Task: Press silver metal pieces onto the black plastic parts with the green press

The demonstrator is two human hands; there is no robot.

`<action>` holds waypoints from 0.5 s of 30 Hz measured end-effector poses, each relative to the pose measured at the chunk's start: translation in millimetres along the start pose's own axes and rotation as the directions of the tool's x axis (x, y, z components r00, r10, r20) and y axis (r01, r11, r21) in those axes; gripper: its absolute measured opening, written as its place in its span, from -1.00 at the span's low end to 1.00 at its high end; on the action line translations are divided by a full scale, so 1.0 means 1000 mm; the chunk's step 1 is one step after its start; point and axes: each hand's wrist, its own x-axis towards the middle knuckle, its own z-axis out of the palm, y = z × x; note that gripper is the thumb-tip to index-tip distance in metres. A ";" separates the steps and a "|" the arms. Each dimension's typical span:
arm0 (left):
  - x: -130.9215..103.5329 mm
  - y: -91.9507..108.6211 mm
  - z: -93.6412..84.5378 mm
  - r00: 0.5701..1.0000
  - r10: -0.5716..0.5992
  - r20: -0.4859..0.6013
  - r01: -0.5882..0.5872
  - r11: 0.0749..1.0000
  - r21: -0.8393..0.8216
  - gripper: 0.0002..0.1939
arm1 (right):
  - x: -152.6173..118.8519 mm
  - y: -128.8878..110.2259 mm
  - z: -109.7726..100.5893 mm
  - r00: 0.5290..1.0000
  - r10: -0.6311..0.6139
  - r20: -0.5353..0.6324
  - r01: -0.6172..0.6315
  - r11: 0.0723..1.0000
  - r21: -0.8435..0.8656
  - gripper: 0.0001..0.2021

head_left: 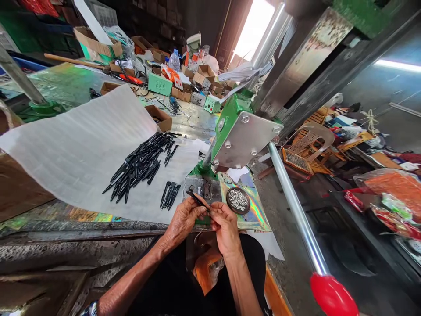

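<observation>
One slim black piece [196, 198] is at the near edge of the workbench [194, 130], held aslant in front of the press base [213, 189]. The left hand [182, 218] is closed on it, thumb against bent fingers, its far end projecting past the fingertips. The right hand [226, 224] is curled, its fingertips gathered at the near end; whether they grip the piece or some small part, I cannot tell. In my judgement, the step in hand is close fingertip work on this single piece; the next move calls for a steady left hold and exact placing by the right fingers. Just right of the hands, a round dish [239, 213] holds many small silvery parts [237, 199]. To the left, a small group of black pieces [170, 195] lies on a white sheet [82, 151], with a large heap [134, 169] farther off. Above the bench stands the press's green head [245, 140]; its lever [297, 210] slopes down to a red knob [333, 294] at near right, touched by neither hand. Cartons [204, 72] clutter the far side.
</observation>
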 end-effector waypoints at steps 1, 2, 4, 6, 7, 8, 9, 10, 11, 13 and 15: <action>0.003 -0.003 -0.001 1.000 0.011 -0.011 -0.011 0.999 0.033 -0.82 | 0.003 0.000 0.001 1.000 0.001 -0.011 -0.001 1.000 -0.001 -0.82; 0.005 -0.007 -0.002 0.999 0.027 -0.018 -0.026 0.998 0.065 -0.84 | 0.005 0.000 0.002 1.000 0.003 -0.022 -0.003 1.000 0.000 -0.82; 0.011 -0.014 -0.005 0.998 0.060 -0.025 -0.057 0.992 0.117 -0.87 | 0.011 0.000 0.005 0.999 0.008 -0.043 -0.008 1.000 0.004 -0.81; 0.017 -0.018 -0.006 0.995 0.096 -0.036 -0.089 0.982 0.169 -0.89 | 0.016 0.001 0.007 0.998 0.011 -0.062 -0.011 1.000 0.008 -0.79; 0.021 -0.020 -0.007 0.993 0.109 -0.041 -0.099 0.977 0.188 -0.89 | 0.019 0.001 0.008 0.997 0.011 -0.071 -0.010 1.000 0.010 -0.78; 0.024 -0.020 -0.007 0.992 0.115 -0.048 -0.104 0.975 0.195 -0.89 | 0.023 0.002 0.009 0.997 0.010 -0.077 -0.009 1.000 0.012 -0.78; 0.028 -0.021 -0.008 0.992 0.112 -0.052 -0.101 0.977 0.190 -0.89 | 0.026 0.004 0.010 0.997 0.009 -0.082 -0.008 1.000 0.016 -0.78; 0.032 -0.021 -0.008 0.993 0.101 -0.055 -0.090 0.980 0.178 -0.88 | 0.028 0.005 0.010 0.996 0.008 -0.086 -0.006 1.000 0.021 -0.78; 0.037 -0.021 -0.008 0.995 0.084 -0.056 -0.074 0.984 0.164 -0.88 | 0.031 0.006 0.010 0.996 0.007 -0.090 -0.004 1.000 0.028 -0.78; 0.046 -0.021 -0.010 0.996 0.054 -0.070 -0.043 0.987 0.152 -0.87 | 0.033 0.006 0.007 0.995 0.007 -0.100 -0.002 0.999 0.047 -0.77; 0.057 -0.022 -0.011 0.995 0.051 -0.089 -0.033 0.981 0.190 -0.86 | 0.031 0.000 0.000 0.995 0.013 -0.102 -0.006 0.997 0.072 -0.75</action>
